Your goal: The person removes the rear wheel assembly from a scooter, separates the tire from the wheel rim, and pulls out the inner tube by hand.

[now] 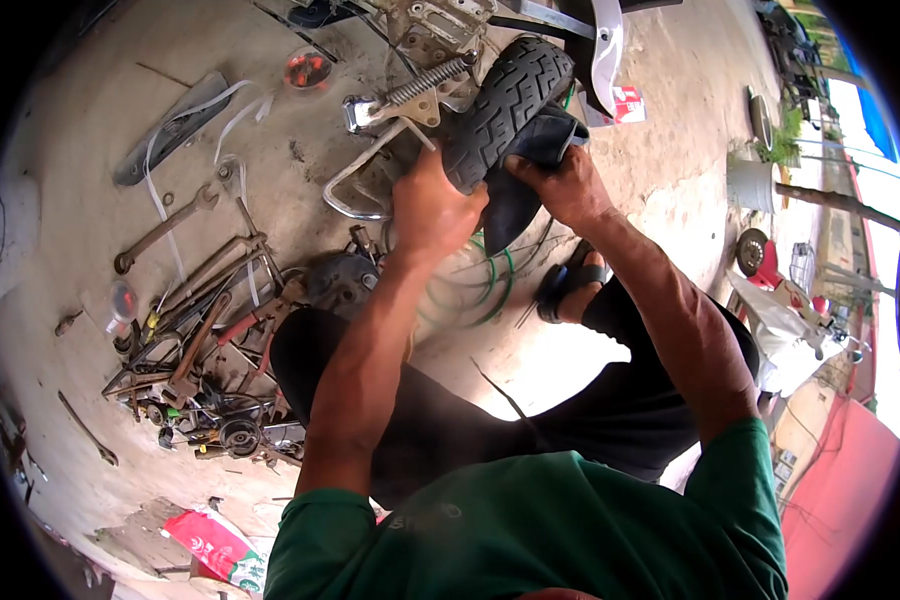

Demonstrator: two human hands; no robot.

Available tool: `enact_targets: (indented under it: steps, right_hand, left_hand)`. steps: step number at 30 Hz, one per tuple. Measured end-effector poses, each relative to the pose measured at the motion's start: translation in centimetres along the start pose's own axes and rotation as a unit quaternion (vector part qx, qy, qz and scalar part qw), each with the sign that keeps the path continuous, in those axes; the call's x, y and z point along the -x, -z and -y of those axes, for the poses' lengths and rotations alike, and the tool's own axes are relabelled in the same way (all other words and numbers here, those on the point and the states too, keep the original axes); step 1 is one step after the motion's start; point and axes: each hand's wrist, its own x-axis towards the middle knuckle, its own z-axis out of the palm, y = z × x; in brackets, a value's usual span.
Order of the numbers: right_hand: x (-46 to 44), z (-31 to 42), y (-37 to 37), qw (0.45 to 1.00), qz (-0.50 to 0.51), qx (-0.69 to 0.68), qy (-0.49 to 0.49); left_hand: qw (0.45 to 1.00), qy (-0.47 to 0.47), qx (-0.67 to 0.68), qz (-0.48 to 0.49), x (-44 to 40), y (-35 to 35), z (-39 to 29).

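A motorcycle tire (510, 110) with blocky tread stands in front of me, still among the parts of a motorcycle. My left hand (436, 208) is closed at the tire's near left side, its fingers curled against the rubber. On the other side, my right hand (566, 186) pinches a slack black inner tube (515, 208), which hangs down beside the tire. Part of the tube is hidden behind the hand and the tire. A coil-spring shock absorber (425, 82) and a bent chrome bar (355, 178) sit just left of the tire.
Many loose tools lie in a pile (210, 350) at left, with a large wrench (165, 230) above it. A green hose (490, 285) coils on the floor below the tire. A red-and-white box (627, 105) is at right, and a white bucket (753, 185) stands farther off.
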Motion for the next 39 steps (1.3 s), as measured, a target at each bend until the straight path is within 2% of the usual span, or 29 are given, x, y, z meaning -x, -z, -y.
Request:
enact_targets:
  steps: [1,2,5,9,13,14,17,19,21,22,23,25,29,33,35,37,38,39]
  right_hand:
    - [0.0,-0.3,0.3,1.0,-0.001,0.018,0.005]
    - [0.5,0.7,1.5,0.998,0.054,-0.009,-0.033]
    - [-0.2,-3.4,1.4,0.976,0.094,-0.194,0.01]
    - [-0.1,-4.6,1.1,0.967,0.085,-0.24,0.004]
    - [-0.1,-4.5,1.2,0.978,0.078,-0.192,-0.021]
    - [0.1,-4.0,1.1,0.984,0.06,-0.169,-0.015]
    - [0.7,-3.6,0.8,0.976,0.064,-0.203,-0.049]
    - [1.0,-2.8,0.6,0.966,0.051,-0.231,-0.109]
    - [1.8,-1.0,0.1,0.951,0.034,-0.256,-0.171]
    - [2.8,2.4,0.0,0.949,0.019,-0.243,-0.199]
    - [2.7,3.4,-0.4,0.947,0.007,-0.254,-0.198]
    - [1.1,0.0,-1.8,0.945,-0.037,-0.267,-0.184]
    - [2.0,1.6,-2.6,0.957,-0.103,-0.202,-0.182]
    - [1.9,1.6,-4.2,0.987,-0.148,-0.057,-0.003]
    - [2.6,2.9,-4.0,0.987,-0.125,0.086,-0.047]
    - [3.8,-0.1,-3.2,0.995,-0.1,0.018,-0.019]
    - [5.1,0.9,-2.9,0.993,-0.112,-0.021,-0.019]
    - [5.5,0.0,-3.2,0.992,-0.102,-0.071,0.031]
  left_hand:
    - [1.0,-0.003,0.0,0.001,-0.1,-0.1,0.1]
    - [1.0,-0.005,0.0,0.002,-0.1,-0.1,0.3]
    - [1.0,-0.019,-0.002,0.005,-0.3,0.1,0.5]
    - [0.999,-0.021,0.024,0.003,-0.2,0.2,0.5]
    - [0.999,-0.026,0.027,-0.004,-0.2,0.1,0.6]
    - [1.0,-0.001,0.012,0.009,-0.2,0.3,0.3]
    - [0.999,0.007,0.035,0.019,-0.1,0.3,0.2]
    - [1.0,0.001,0.029,0.01,-0.1,0.3,0.1]
    - [1.0,-0.003,0.02,0.005,0.0,0.1,0.3]
    - [1.0,0.0,0.023,0.006,-0.1,0.1,0.3]
    - [1.0,0.004,0.025,0.008,-0.1,0.1,0.3]
    - [1.0,0.001,0.019,0.005,0.0,-0.1,0.0]
    - [1.0,0.001,0.002,-0.006,0.1,0.0,0.0]
    - [1.0,0.016,0.0,-0.004,0.2,-0.1,-0.1]
    - [1.0,0.021,-0.002,-0.003,0.7,-0.3,-0.3]
    - [1.0,0.018,0.003,-0.011,2.0,-0.2,-0.5]
    - [0.999,0.034,0.01,-0.008,2.9,-0.1,-1.1]
    - [0.999,0.025,0.015,-0.019,3.1,-0.2,-0.9]
